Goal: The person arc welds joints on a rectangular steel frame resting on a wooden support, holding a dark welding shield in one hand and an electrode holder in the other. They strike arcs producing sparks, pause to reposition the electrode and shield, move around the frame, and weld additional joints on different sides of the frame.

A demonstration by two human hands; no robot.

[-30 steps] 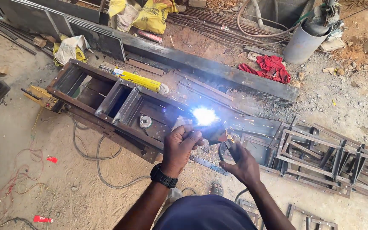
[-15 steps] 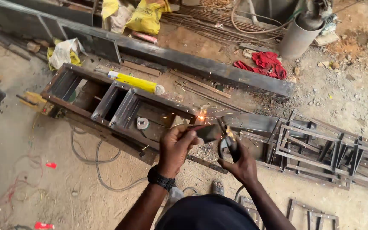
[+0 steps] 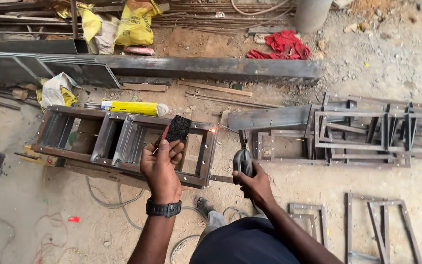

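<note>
My left hand [image 3: 161, 166] holds a small dark welding shield glass [image 3: 177, 129] up over a welded steel box frame [image 3: 123, 142] lying on the sandy ground. My right hand [image 3: 252, 183] grips the black handle of a welding electrode holder [image 3: 243, 159], its rod pointing up toward the frame's right end. An orange glowing weld spot [image 3: 214, 130] sits on the frame's top right corner. A black watch is on my left wrist.
More steel frames [image 3: 362, 132] lie to the right, flat frames [image 3: 377, 225] at lower right. A long steel beam [image 3: 172, 66] runs behind. A yellow electrode packet [image 3: 130, 107], yellow sacks [image 3: 135, 24], red cloth [image 3: 282, 46] and grey cables [image 3: 118, 205] lie about.
The bright arc has gone out, leaving a small orange glow. My left hand has lowered and shifted the shield left; the electrode holder has pulled back from the joint.
</note>
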